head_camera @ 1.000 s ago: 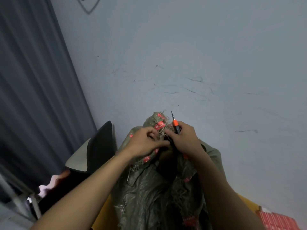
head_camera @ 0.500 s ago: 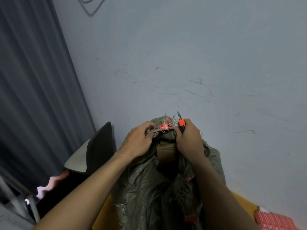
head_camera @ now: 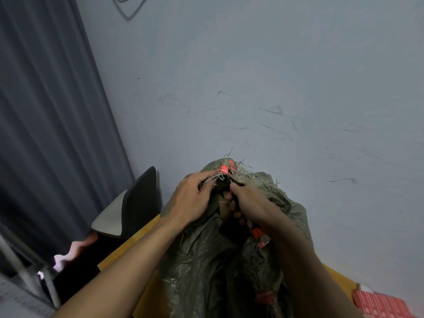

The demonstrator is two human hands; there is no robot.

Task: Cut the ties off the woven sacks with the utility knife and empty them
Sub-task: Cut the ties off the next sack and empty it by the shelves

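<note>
An olive-green woven sack [head_camera: 206, 260] with red tape strips stands against the wall in front of me. My left hand [head_camera: 192, 198] grips the frayed left edge of its mouth, just below a red tape strip [head_camera: 223, 169]. My right hand [head_camera: 254, 207] pulls at the right edge of the mouth. The utility knife [head_camera: 256, 232] is tucked in that palm, and only its orange part shows under the hand; the blade is hidden. Between my hands the sack gapes, and something brown like cardboard [head_camera: 226, 203] shows inside.
A black and white seat-like object [head_camera: 128, 207] stands close on the left, beside a dark grey curtain [head_camera: 46, 111]. The sack rests on a yellow surface [head_camera: 149, 230]. A red patterned pack [head_camera: 380, 305] lies at the lower right. The scuffed grey wall [head_camera: 275, 88] is right behind.
The knife's blade, which pointed up above my right hand, has dropped out of sight and the orange part now sits below the hand. Both hands have pulled the sack's mouth wider.
</note>
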